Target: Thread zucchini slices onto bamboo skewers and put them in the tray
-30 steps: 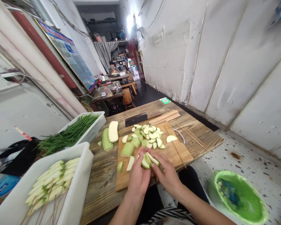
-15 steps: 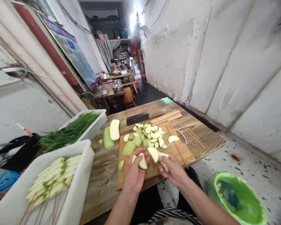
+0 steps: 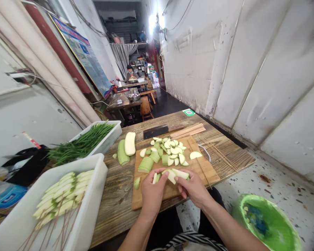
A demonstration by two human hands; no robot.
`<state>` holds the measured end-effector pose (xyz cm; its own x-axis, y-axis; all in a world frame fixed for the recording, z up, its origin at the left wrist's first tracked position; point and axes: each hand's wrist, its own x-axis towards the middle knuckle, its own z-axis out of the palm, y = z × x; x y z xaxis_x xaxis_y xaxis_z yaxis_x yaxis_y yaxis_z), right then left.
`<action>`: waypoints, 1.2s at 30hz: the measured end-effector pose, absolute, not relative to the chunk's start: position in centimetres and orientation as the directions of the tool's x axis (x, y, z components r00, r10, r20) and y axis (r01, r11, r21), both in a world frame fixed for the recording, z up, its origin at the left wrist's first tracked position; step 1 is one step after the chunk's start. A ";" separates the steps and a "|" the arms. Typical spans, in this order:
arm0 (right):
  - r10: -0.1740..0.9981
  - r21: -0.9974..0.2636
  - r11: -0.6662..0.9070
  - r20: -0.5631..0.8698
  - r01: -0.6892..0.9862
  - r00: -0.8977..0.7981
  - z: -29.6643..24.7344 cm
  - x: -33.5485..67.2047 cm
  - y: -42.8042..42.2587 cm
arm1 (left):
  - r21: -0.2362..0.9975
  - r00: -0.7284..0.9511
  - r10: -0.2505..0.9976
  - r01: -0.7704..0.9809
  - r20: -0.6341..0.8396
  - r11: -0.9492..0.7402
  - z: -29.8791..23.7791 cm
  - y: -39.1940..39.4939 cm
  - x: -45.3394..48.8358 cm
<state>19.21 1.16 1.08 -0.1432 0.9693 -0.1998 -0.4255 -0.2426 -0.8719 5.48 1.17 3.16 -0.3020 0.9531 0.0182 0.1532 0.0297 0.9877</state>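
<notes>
Both my hands meet over the near edge of a wooden cutting board point(image 3: 199, 167). My left hand point(image 3: 151, 193) is closed on pale green squash slices point(image 3: 170, 175). My right hand point(image 3: 193, 188) is closed too, pinching the same run of slices from the right; any skewer through them is hidden. A pile of cut slices point(image 3: 169, 151) lies on the board's far half, and two halved squashes point(image 3: 127, 148) rest on the table left of the board.
A white tray of skewered slices point(image 3: 60, 198) stands at my near left, a tray of green chives point(image 3: 81, 144) behind it. A cleaver point(image 3: 154, 131) and bamboo skewers point(image 3: 188, 130) lie past the board. A green-lined bin point(image 3: 267, 223) sits on the floor at right. A person sits at far tables.
My hands have drawn together and lowered toward the board, and the slices in them now lie in a flatter row. My view has shifted slightly.
</notes>
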 end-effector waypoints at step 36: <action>0.999 -0.865 -0.020 0.002 -0.502 -0.043 2.0 20.5 -0.1 | 0.918 -0.066 0.963 0.325 0.261 -0.226 4.1 1.2 5.5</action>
